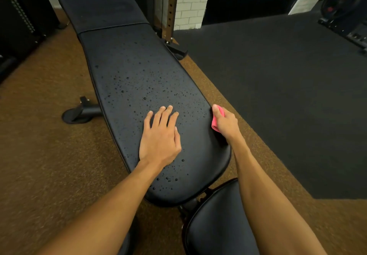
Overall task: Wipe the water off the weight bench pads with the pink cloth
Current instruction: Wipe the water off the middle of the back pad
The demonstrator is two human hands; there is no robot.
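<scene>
Floor: brown speckled flooring (39, 155) runs under and to the left of the bench.
Bench foot: a black stabiliser foot (79, 113) sits on the floor at the left, just beside the long pad.
Left hand (159, 137): palm down on the near half of the pad – fingers straight and close together, holding nothing.
Back pad (129, 66): long and black, stretching from near to far.
Water droplets (144, 98): beaded over the middle and near end of the pad (thickest around the left hand).
Pink cloth (214, 123): bunched against the pad's right edge, touching it.
Right hand (227, 124): fingers curled round the cloth, thumb on top – gripping it.
Seat pad (216, 221): glossy black, nearest the camera, partly under the right forearm.
Mat: black rubber mat (278, 106) covers the floor at the right.
</scene>
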